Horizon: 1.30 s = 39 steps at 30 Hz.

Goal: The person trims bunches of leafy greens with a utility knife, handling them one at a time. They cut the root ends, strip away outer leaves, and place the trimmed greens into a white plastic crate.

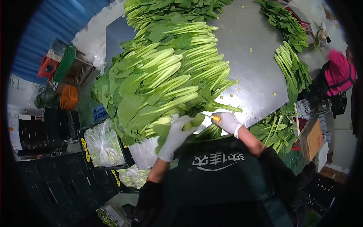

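My left hand (176,136), in a white glove, is closed around a leafy green (198,120) at the near edge of the metal table (249,64). My right hand (229,123), also gloved, grips a small knife (216,118) by its orange handle. Its blade points left, close to the green in my left hand; whether it touches is too small to tell. Just beyond my left hand lies a large pile of leafy greens (162,72), with pale stems facing right. Several small cut stem ends (274,94) are scattered over the metal.
More greens (289,66) lie along the table's right edge, with a loose heap (270,130) below. At left stand a black crate with bagged greens (105,145) and an orange bin (69,97). A person in a pink top (336,73) is at right, near a cardboard box (312,139).
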Tool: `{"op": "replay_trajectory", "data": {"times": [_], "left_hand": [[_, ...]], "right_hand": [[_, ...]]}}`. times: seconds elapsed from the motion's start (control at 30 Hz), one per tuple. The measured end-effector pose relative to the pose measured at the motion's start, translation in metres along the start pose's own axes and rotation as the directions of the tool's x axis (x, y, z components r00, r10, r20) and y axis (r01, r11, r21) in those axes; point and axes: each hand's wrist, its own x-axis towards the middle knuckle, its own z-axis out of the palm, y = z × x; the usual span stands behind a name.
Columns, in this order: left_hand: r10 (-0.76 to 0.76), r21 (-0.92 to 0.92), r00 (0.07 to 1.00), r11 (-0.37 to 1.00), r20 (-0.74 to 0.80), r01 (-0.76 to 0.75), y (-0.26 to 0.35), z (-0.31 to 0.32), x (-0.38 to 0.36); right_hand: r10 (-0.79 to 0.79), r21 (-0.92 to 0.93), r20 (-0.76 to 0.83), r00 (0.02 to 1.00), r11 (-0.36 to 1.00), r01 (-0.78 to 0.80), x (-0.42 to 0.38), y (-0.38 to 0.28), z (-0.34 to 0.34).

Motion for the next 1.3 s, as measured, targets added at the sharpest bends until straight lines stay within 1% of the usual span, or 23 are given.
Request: {"op": "replay_trajectory", "data": {"times": [0.07, 0.1, 0.13, 0.17, 0.2, 0.27, 0.33, 0.4, 0.5, 0.57, 0.6, 0.63, 0.7, 0.73, 0.8, 0.83, 0.93, 0.97, 1.0, 1.07, 1.17, 1.23, 1.3], "left_hand": [[0.047, -0.066, 0.999, 0.997, -0.016, -0.048, 0.003, -0.005, 0.003], [-0.050, -0.157, 0.999, 0.986, 0.016, 0.052, 0.008, -0.009, 0.002], [-0.145, -0.242, 0.987, 0.958, 0.064, 0.156, 0.011, -0.012, 0.001], [-0.294, -0.355, 0.921, 0.858, 0.255, 0.372, 0.006, -0.014, 0.003], [-0.290, -0.355, 0.922, 0.859, 0.256, 0.369, 0.007, -0.012, 0.007], [-0.258, -0.515, 0.918, 0.766, 0.302, 0.385, 0.011, -0.007, 0.011], [-0.217, -0.503, 0.946, 0.805, 0.243, 0.314, 0.008, -0.003, 0.013], [-0.170, -0.491, 0.969, 0.839, 0.177, 0.237, 0.007, 0.002, 0.017], [-0.126, -0.111, 0.985, 0.987, -0.117, 0.113, 0.013, 0.008, 0.017], [-0.142, 0.021, 0.982, 0.989, -0.126, 0.146, 0.021, 0.007, 0.015], [-0.154, 0.153, 0.980, 0.973, -0.129, 0.173, 0.023, 0.006, 0.015], [-0.158, 0.154, 0.977, 0.972, -0.141, 0.180, 0.024, 0.004, 0.014], [0.047, 0.327, 0.997, 0.945, -0.057, -0.026, 0.024, -0.006, 0.007], [0.037, 0.337, 0.997, 0.941, -0.071, -0.011, 0.026, -0.014, 0.004], [-0.018, 0.440, 0.994, 0.898, 0.105, -0.031, 0.029, -0.028, 0.001], [-0.053, 0.493, 0.997, 0.870, 0.056, 0.018, 0.022, -0.036, -0.002], [-0.184, 0.538, 0.963, 0.801, -0.196, 0.263, 0.012, -0.051, 0.004], [-0.178, 0.583, 0.954, 0.760, -0.242, 0.289, 0.008, -0.047, 0.011], [-0.180, 0.580, 0.953, 0.761, -0.242, 0.291, 0.006, -0.040, 0.019], [-0.113, 0.538, 0.958, 0.807, -0.262, 0.243, 0.003, -0.018, 0.041], [-0.008, 0.713, 0.973, 0.679, -0.232, 0.175, -0.027, 0.024, 0.074], [0.241, 0.881, 0.944, 0.465, -0.225, 0.091, -0.036, 0.037, 0.090], [0.250, 0.899, 0.949, 0.431, -0.194, 0.071, -0.041, 0.039, 0.096]], "right_hand": [[-0.047, -0.017, -0.057, 0.997, 0.999, 0.046, -0.004, 0.031, 0.012], [-0.021, 0.191, -0.052, 0.998, 0.981, 0.031, -0.007, 0.022, 0.009], [0.133, 0.365, 0.038, 0.990, 0.921, -0.138, -0.003, 0.008, 0.005], [0.035, 0.568, 0.038, 0.999, 0.822, -0.051, -0.002, -0.011, -0.004], [-0.062, 0.737, 0.009, 0.998, 0.675, 0.035, -0.002, -0.033, -0.016], [-0.112, 0.779, 0.052, 0.992, 0.626, 0.030, -0.003, -0.074, -0.038], [-0.172, 0.820, 0.086, 0.981, 0.571, 0.028, 0.000, -0.089, -0.040], [-0.075, 0.794, 0.076, 0.994, 0.608, -0.015, 0.003, -0.093, -0.037], [0.011, 0.826, 0.053, 0.999, 0.561, -0.050, 0.012, -0.086, -0.021], [0.074, 0.863, 0.069, 0.995, 0.496, -0.097, 0.013, -0.078, -0.014], [0.067, 0.861, 0.074, 0.995, 0.498, -0.098, 0.011, -0.079, -0.016], [0.048, 0.775, 0.042, 0.998, 0.629, -0.063, 0.009, -0.079, -0.018], [-0.013, 0.577, 0.032, 0.999, 0.817, -0.007, 0.013, -0.058, -0.009], [-0.081, 0.539, 0.031, 0.996, 0.840, 0.052, 0.005, -0.068, -0.015], [-0.210, 0.333, -0.067, 0.975, 0.917, 0.220, 0.009, -0.043, 0.002], [-0.171, 0.213, -0.139, 0.975, 0.957, 0.198, 0.008, -0.039, 0.001], [0.019, 0.483, -0.189, 0.982, 0.872, 0.076, 0.018, 0.007, 0.001], [0.069, 0.283, -0.223, 0.972, 0.959, -0.004, 0.015, 0.011, -0.009], [-0.031, 0.165, -0.363, 0.931, 0.981, 0.097, 0.017, 0.020, -0.010], [-0.038, 0.194, -0.435, 0.900, 0.972, 0.134, 0.019, 0.008, -0.017], [0.008, 0.182, -0.403, 0.915, 0.981, 0.071, 0.024, 0.008, -0.015], [-0.021, 0.166, -0.424, 0.905, 0.981, 0.101, 0.023, 0.007, -0.014], [-0.021, 0.161, -0.400, 0.916, 0.983, 0.092, 0.022, 0.011, -0.012]]}}
